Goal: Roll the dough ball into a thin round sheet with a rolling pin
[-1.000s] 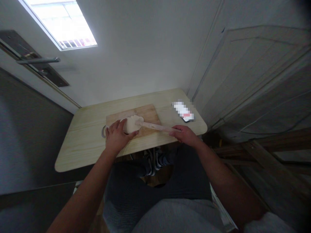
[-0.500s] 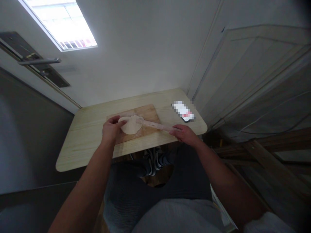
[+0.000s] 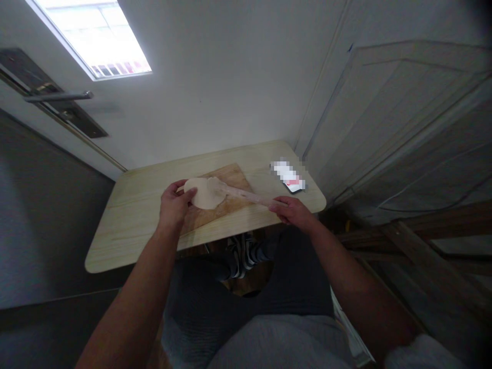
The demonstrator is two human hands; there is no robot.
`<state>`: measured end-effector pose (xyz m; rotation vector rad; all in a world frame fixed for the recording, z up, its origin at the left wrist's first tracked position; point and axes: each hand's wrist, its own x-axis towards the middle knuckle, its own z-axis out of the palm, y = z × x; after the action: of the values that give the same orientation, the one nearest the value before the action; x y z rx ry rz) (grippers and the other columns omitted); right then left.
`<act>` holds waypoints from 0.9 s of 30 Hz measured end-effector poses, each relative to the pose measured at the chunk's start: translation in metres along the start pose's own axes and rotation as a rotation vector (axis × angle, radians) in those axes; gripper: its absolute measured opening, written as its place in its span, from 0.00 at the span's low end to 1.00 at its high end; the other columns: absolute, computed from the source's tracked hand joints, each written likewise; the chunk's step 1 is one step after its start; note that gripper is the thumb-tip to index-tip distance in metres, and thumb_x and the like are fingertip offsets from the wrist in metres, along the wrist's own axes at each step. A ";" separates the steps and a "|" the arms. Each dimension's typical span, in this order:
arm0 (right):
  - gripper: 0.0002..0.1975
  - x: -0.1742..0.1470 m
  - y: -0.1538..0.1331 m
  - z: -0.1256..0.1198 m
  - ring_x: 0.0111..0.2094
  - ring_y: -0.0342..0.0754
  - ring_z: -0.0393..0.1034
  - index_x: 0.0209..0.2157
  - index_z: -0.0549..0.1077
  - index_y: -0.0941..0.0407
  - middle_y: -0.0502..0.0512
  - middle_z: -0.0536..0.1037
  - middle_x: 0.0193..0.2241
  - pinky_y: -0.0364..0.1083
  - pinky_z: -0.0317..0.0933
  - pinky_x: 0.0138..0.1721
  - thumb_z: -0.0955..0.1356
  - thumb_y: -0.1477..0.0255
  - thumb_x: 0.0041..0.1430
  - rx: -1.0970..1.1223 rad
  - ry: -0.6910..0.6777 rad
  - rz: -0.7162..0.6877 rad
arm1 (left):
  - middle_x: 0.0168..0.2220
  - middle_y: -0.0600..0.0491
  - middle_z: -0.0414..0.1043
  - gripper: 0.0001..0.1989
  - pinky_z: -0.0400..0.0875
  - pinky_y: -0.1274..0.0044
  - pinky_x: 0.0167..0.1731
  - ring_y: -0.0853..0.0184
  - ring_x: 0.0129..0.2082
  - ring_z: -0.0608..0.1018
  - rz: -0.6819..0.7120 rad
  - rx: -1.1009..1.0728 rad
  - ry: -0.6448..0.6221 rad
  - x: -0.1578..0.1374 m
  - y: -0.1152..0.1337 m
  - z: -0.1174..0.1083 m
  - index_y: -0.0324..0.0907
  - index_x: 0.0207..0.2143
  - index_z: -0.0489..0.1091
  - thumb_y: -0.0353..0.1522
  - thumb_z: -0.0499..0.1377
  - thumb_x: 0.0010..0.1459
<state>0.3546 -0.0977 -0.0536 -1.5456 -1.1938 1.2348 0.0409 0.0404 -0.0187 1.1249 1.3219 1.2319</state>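
A flat, pale sheet of dough (image 3: 205,195) lies over a wooden board (image 3: 236,177). My left hand (image 3: 175,200) pinches the dough's left edge, thumb on top and fingers underneath. Flour-dusted and slim, a rolling pin (image 3: 248,196) reaches from the dough's right side toward my right hand (image 3: 290,210), whose fingers are wrapped round its near end. The pin's far end meets the dough; whether it lies over or under the edge I cannot tell.
The board rests on a light wood table (image 3: 126,220) with rounded corners. A phone (image 3: 288,177) with a blurred-out screen lies at the table's right. Behind stands a white door with a metal handle (image 3: 61,96). My legs are below the front edge.
The dough has shifted slightly up and left with my left hand, and more of it shows. The board has turned slightly. My right hand keeps hold of the rolling pin in nearly the same place.
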 end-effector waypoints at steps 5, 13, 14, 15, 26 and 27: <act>0.20 -0.001 -0.002 -0.005 0.17 0.39 0.56 0.34 0.72 0.55 0.42 0.65 0.17 0.41 0.51 0.17 0.72 0.53 0.51 0.111 0.030 0.006 | 0.39 0.46 0.80 0.15 0.78 0.76 0.30 0.64 0.33 0.80 -0.096 -0.236 -0.128 0.005 0.008 0.003 0.38 0.39 0.76 0.32 0.66 0.46; 0.20 -0.002 -0.003 -0.004 0.17 0.39 0.56 0.34 0.72 0.56 0.42 0.65 0.17 0.41 0.52 0.18 0.72 0.52 0.52 0.131 0.039 -0.002 | 0.29 0.47 0.80 0.17 0.75 0.74 0.23 0.63 0.24 0.79 -0.199 -0.046 -0.229 0.009 -0.001 0.022 0.37 0.40 0.78 0.36 0.67 0.46; 0.21 -0.002 -0.002 -0.004 0.17 0.39 0.56 0.35 0.72 0.56 0.42 0.65 0.17 0.41 0.52 0.18 0.72 0.52 0.52 0.133 0.040 0.002 | 0.29 0.48 0.80 0.18 0.74 0.74 0.22 0.64 0.22 0.78 -0.185 -0.001 -0.234 0.009 -0.002 0.025 0.38 0.40 0.79 0.36 0.68 0.46; 0.21 -0.002 -0.002 -0.005 0.17 0.39 0.56 0.35 0.72 0.56 0.42 0.65 0.17 0.41 0.52 0.18 0.72 0.52 0.52 0.137 0.039 0.007 | 0.28 0.48 0.80 0.18 0.73 0.75 0.21 0.65 0.21 0.77 -0.172 0.047 -0.242 0.009 -0.002 0.028 0.38 0.40 0.79 0.37 0.68 0.46; 0.21 -0.004 -0.006 -0.003 0.18 0.40 0.57 0.33 0.72 0.55 0.43 0.66 0.17 0.42 0.51 0.19 0.72 0.51 0.51 0.091 0.047 0.016 | 0.35 0.48 0.81 0.25 0.73 0.74 0.25 0.64 0.26 0.79 -0.109 0.282 -0.375 0.009 -0.006 0.028 0.41 0.43 0.77 0.38 0.73 0.40; 0.21 -0.003 -0.006 -0.003 0.18 0.40 0.57 0.34 0.72 0.56 0.43 0.66 0.17 0.42 0.51 0.19 0.72 0.51 0.52 0.081 0.043 0.022 | 0.34 0.48 0.81 0.24 0.73 0.74 0.25 0.64 0.25 0.79 -0.118 0.279 -0.391 0.012 -0.006 0.027 0.42 0.42 0.77 0.37 0.73 0.40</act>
<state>0.3564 -0.0998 -0.0470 -1.5220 -1.0895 1.2433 0.0665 0.0542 -0.0258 1.3809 1.2581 0.7085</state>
